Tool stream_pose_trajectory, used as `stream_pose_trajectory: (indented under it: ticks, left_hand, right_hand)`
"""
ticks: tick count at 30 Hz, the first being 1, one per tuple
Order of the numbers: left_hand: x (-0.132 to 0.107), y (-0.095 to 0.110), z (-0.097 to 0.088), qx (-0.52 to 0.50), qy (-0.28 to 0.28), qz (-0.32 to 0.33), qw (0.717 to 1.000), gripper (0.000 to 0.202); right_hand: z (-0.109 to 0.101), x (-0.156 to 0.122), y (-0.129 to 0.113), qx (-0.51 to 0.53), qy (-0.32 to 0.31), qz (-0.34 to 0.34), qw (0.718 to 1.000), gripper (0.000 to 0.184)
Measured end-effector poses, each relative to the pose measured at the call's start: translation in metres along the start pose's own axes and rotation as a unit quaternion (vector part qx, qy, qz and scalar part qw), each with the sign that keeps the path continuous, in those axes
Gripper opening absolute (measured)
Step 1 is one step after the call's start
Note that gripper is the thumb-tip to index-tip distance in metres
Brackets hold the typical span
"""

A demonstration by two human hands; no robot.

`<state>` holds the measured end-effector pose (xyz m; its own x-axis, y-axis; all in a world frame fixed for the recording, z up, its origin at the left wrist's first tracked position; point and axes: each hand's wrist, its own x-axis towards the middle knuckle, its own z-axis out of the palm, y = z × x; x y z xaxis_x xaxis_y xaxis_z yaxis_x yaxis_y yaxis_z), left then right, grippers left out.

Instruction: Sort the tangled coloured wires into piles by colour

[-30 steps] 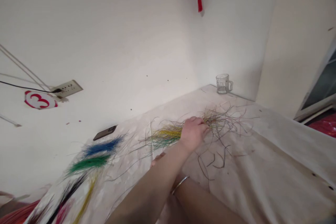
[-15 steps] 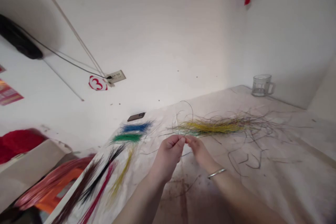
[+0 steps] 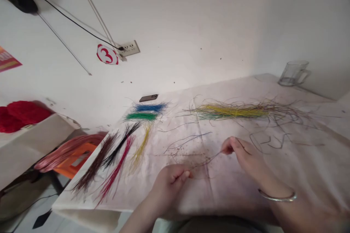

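Note:
My left hand [image 3: 170, 180] and my right hand [image 3: 243, 154] each pinch one end of a thin dark wire [image 3: 206, 159] stretched between them, low over the white table [image 3: 287, 185]. A silver bangle [image 3: 277, 197] sits on my right wrist. Beyond my hands lies a long mixed bundle of yellow, green and brown wires [image 3: 235, 111]. To the left lie sorted bunches: blue [image 3: 150, 107], green [image 3: 140, 116], yellow [image 3: 140, 148], black [image 3: 121, 145], red [image 3: 116, 170] and brown [image 3: 94, 167].
A phone [image 3: 148, 98] lies by the wall behind the blue bunch. A glass mug [image 3: 294, 73] stands at the far right corner. Loose dark wire scraps [image 3: 269, 140] lie right of my hands. Left of the table are an orange stool [image 3: 72, 158] with pink wires and a box of red material [image 3: 19, 113].
My hands have dropped toward the near table edge and moved apart, drawing one wire out between them. A second ago my left hand was reaching into the mixed bundle. The view has tilted downward.

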<state>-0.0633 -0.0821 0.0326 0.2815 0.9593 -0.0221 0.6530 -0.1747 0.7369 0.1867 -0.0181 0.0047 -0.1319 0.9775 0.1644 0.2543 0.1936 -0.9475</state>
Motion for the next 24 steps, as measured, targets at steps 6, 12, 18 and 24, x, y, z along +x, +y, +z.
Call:
stream_pose_trajectory:
  ticks: [6,12,18,24]
  left_hand:
    - [-0.023,-0.027,-0.004,0.015,-0.021,0.0,1.0,0.029]
    - [-0.031,-0.038,-0.009,0.049,-0.005,-0.009,0.999,0.028]
    - [-0.029,-0.037,-0.004,0.163,-0.009,0.072,0.984,0.026]
    - [-0.023,-0.041,-0.003,0.195,-0.023,0.088,0.977,0.013]
  right_hand:
    - [-0.006,-0.02,0.013,-0.163,-0.047,0.003,0.985,0.043]
    - [-0.019,-0.043,0.019,-0.235,-0.062,0.019,0.97,0.038]
    - [-0.025,-0.068,0.031,-0.336,-0.142,-0.039,0.93,0.028]
    - [-0.027,-0.071,0.037,-0.394,-0.146,-0.041,0.907,0.019]
